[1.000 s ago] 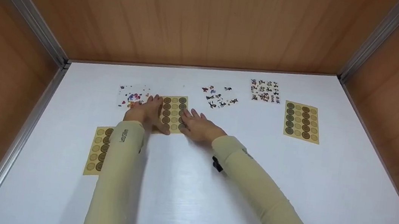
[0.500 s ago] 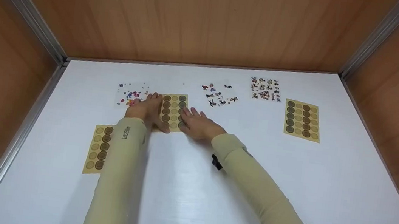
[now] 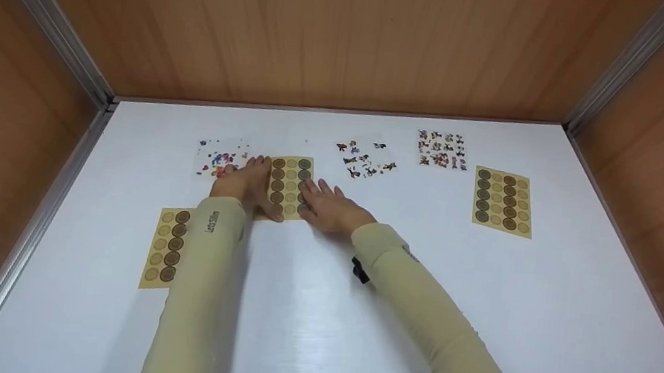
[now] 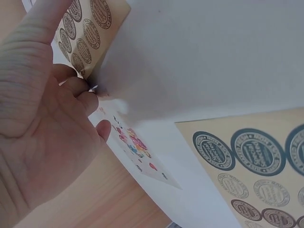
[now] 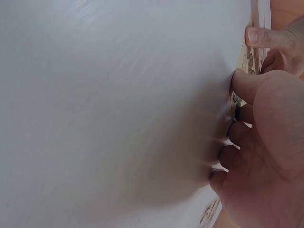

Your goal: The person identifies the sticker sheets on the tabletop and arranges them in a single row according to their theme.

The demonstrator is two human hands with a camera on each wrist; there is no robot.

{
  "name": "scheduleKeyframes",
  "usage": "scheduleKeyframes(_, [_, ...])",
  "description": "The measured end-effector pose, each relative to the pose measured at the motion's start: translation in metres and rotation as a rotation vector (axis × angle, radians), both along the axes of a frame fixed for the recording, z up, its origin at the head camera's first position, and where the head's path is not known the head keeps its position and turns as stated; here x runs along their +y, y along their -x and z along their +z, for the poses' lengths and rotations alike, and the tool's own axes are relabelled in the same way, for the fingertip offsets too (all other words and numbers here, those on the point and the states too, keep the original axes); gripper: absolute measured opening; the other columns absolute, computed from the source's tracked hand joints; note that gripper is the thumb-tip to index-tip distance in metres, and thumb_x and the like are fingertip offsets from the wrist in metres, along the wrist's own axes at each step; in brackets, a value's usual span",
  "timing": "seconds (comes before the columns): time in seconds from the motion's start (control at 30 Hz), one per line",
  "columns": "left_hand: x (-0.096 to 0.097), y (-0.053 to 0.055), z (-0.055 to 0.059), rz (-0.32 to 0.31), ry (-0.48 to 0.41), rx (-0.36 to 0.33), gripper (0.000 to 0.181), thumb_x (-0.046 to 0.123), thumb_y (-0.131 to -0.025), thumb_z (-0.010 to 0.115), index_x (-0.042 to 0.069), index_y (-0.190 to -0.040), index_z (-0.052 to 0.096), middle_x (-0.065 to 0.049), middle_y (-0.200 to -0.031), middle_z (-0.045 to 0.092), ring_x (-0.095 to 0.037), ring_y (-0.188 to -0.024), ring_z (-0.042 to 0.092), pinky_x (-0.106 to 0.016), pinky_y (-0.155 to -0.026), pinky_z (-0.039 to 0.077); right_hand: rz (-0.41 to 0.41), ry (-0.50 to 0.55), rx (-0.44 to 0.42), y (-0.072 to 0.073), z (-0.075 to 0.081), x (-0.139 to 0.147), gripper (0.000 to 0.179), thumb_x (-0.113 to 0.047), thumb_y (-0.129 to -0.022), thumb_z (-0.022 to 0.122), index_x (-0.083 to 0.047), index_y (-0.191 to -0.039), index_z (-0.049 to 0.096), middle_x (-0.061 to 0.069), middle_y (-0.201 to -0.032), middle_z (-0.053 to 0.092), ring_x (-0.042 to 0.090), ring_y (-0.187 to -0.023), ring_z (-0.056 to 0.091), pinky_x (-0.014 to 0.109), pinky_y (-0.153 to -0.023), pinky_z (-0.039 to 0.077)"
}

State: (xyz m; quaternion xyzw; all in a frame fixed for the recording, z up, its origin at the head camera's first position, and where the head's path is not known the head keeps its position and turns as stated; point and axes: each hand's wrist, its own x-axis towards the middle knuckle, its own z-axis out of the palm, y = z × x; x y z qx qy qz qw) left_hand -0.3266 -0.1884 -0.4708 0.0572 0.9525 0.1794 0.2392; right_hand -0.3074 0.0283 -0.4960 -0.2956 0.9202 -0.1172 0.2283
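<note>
A yellowish-brown sheet of round stickers [image 3: 290, 184] lies between my two hands on the white table. My left hand [image 3: 244, 181] rests over its left edge, thumb spread toward the near edge, hiding that side. My right hand [image 3: 334, 211] touches its right edge with extended fingers. In the left wrist view the sheet [image 4: 92, 35] shows beyond the thumb, looking tilted up from the table. The right wrist view shows the right fingers against the table and a sliver of the sheet [image 5: 245, 61]. A clear sheet of small colourful stickers [image 3: 218, 157] sits just beyond the left hand.
Another round-sticker sheet [image 3: 163, 248] lies partly under the left forearm, and a third [image 3: 504, 201] lies far right. Clear sheets with small figure stickers [image 3: 364, 160] and denser figure stickers [image 3: 441, 150] lie at the back. Wood-grain walls [image 3: 350, 37] enclose the table.
</note>
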Motion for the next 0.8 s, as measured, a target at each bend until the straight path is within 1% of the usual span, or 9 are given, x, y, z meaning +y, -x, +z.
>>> scheduleKeyframes(0.17, [-0.0018,-0.0012,-0.0018,0.018,-0.012,0.001,0.135,0.041,-0.064,0.096,0.006,-0.163,0.01,-0.018,-0.168,0.01,-0.036,-0.154,0.007,-0.061,-0.121,-0.001,0.005,-0.011,0.004,-0.0016,-0.0008,-0.0022,0.064,-0.04,-0.111,0.03,-0.01,-0.164,0.008,0.007,-0.17,0.001,0.027,-0.155,-0.001,0.044,-0.125,0.002])
scheduleKeyframes(0.27, [-0.0033,-0.002,-0.0022,0.022,-0.01,0.013,0.132,0.041,-0.064,0.096,0.006,-0.162,0.015,-0.018,-0.167,0.016,-0.037,-0.153,0.013,-0.061,-0.122,0.001,0.005,-0.007,-0.002,-0.0024,-0.0014,-0.0042,0.064,-0.04,-0.111,0.031,-0.011,-0.164,0.008,0.006,-0.17,0.001,0.027,-0.155,-0.002,0.043,-0.125,0.002])
scheduleKeyframes(0.37, [-0.005,-0.0029,-0.0025,0.025,-0.021,0.031,0.127,0.037,-0.063,0.097,0.005,-0.16,0.022,-0.018,-0.164,0.025,-0.038,-0.151,0.021,-0.061,-0.122,0.002,0.007,0.004,-0.005,-0.0023,-0.0018,-0.0059,0.065,-0.04,-0.111,0.031,-0.011,-0.164,0.008,0.006,-0.17,0.001,0.027,-0.155,-0.002,0.043,-0.125,0.001])
scheduleKeyframes(0.5, [-0.0053,-0.004,-0.0027,0.031,-0.051,0.051,0.12,0.034,-0.063,0.099,0.004,-0.156,0.03,-0.018,-0.156,0.041,-0.037,-0.145,0.034,-0.062,-0.121,0.007,0.021,0.0,-0.001,-0.0011,-0.0021,-0.0062,0.065,-0.041,-0.111,0.03,-0.01,-0.164,0.008,0.008,-0.169,0.001,0.028,-0.155,-0.002,0.045,-0.125,0.001])
scheduleKeyframes(0.57, [-0.0043,-0.0044,-0.003,0.038,-0.067,0.049,0.119,0.033,-0.063,0.099,0.004,-0.156,0.03,-0.018,-0.154,0.044,-0.037,-0.144,0.037,-0.061,-0.122,0.007,0.028,-0.002,-0.003,-0.0005,-0.0018,-0.0052,0.065,-0.041,-0.111,0.03,-0.009,-0.163,0.008,0.009,-0.169,0.001,0.029,-0.155,-0.002,0.046,-0.125,0.002])
scheduleKeyframes(0.63, [-0.0026,-0.0044,-0.0037,0.05,-0.074,0.039,0.125,0.034,-0.063,0.099,0.004,-0.159,0.025,-0.018,-0.156,0.041,-0.036,-0.145,0.034,-0.06,-0.122,0.005,0.028,0.002,-0.005,0.0001,-0.0013,-0.0035,0.065,-0.041,-0.111,0.03,-0.009,-0.163,0.009,0.009,-0.169,0.002,0.029,-0.155,-0.002,0.047,-0.125,0.002])
scheduleKeyframes(0.73, [-0.0005,-0.0044,-0.0051,0.075,-0.09,0.023,0.134,0.034,-0.063,0.098,0.005,-0.162,0.014,-0.016,-0.161,0.034,-0.035,-0.149,0.028,-0.057,-0.123,0.004,0.019,0.015,-0.008,0.0004,-0.0006,-0.0007,0.065,-0.04,-0.111,0.032,-0.009,-0.163,0.01,0.01,-0.169,0.003,0.03,-0.155,-0.001,0.047,-0.125,0.002])
scheduleKeyframes(0.8, [0.0006,-0.0046,-0.006,0.083,-0.095,0.016,0.137,0.034,-0.063,0.098,0.006,-0.163,0.008,-0.016,-0.163,0.03,-0.036,-0.15,0.026,-0.055,-0.124,0.008,0.016,0.021,-0.008,0.0004,-0.0005,0.0009,0.065,-0.04,-0.111,0.032,-0.009,-0.163,0.01,0.01,-0.169,0.002,0.03,-0.155,0.0,0.047,-0.125,0.002])
